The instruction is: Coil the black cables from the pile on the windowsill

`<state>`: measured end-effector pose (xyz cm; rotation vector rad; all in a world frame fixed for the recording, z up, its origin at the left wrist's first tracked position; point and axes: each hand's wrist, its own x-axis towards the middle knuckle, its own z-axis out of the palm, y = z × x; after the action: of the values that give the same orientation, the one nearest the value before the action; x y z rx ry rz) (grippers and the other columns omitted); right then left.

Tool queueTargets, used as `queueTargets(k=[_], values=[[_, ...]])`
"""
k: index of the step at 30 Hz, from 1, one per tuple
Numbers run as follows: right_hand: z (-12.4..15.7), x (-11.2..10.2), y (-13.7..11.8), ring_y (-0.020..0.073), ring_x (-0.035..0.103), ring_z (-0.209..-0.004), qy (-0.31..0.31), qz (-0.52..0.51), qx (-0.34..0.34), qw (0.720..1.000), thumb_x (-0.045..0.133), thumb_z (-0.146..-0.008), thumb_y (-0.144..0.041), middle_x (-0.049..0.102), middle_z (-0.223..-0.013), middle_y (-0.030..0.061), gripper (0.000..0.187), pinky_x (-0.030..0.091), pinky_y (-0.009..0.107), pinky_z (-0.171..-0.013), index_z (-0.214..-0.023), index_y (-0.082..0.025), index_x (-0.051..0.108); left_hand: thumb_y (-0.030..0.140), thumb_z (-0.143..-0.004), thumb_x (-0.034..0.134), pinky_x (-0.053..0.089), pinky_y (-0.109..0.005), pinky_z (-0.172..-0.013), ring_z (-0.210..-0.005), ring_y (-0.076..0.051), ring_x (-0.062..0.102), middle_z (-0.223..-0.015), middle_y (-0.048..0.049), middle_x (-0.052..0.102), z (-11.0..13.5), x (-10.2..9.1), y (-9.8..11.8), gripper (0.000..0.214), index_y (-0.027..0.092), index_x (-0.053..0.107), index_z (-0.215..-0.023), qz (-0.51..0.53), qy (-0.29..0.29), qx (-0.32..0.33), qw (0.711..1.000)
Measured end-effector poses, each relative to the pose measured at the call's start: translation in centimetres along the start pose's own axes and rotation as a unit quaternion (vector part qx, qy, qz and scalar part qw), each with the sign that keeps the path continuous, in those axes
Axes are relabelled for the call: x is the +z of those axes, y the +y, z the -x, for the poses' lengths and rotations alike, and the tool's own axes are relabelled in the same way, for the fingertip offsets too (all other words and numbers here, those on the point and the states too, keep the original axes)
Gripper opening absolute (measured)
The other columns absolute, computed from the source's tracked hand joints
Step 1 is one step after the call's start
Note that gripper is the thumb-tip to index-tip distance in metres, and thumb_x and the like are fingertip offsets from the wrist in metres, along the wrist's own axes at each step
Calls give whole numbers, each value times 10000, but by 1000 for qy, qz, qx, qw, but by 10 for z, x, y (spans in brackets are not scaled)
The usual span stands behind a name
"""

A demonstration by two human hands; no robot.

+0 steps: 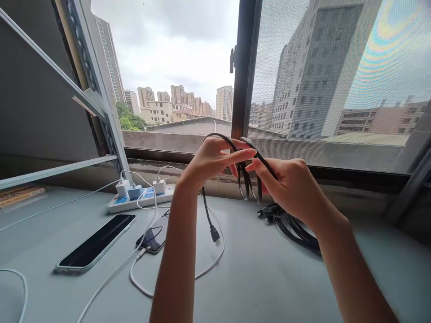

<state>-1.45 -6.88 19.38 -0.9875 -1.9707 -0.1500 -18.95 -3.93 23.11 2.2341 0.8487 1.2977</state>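
A black cable [247, 179] hangs in loops between my two hands, above the table by the window. My left hand [215, 157] is closed around part of it, with one strand passing over the back of the fingers. The cable's free end, a black connector [214, 233], dangles below my left wrist. My right hand [283, 181] pinches another stretch of the same cable between thumb and fingers, close to the left fingertips. Beyond and below my right hand, a second coiled black cable [296, 231] with a plug lies on the table.
On the grey table [242, 278], a white power strip [143, 199] holds several chargers. Two phones, a dark-screened one [97, 242] and another [153, 235] with a white cable [134, 273], lie to the left. A metal frame [104, 103] stands at the left, before the window [245, 67].
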Motion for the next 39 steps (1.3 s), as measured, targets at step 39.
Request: queueTargets(k=[39], values=[[4, -26, -4, 74, 432, -332, 141, -102, 49, 983, 486, -853, -525, 529, -424, -27, 444, 328, 230, -390, -596, -193, 630, 673, -851, 311, 381, -260, -404, -384, -106, 499, -393, 2, 466, -9, 31, 9, 629, 191, 715, -816, 45, 274, -5, 961]])
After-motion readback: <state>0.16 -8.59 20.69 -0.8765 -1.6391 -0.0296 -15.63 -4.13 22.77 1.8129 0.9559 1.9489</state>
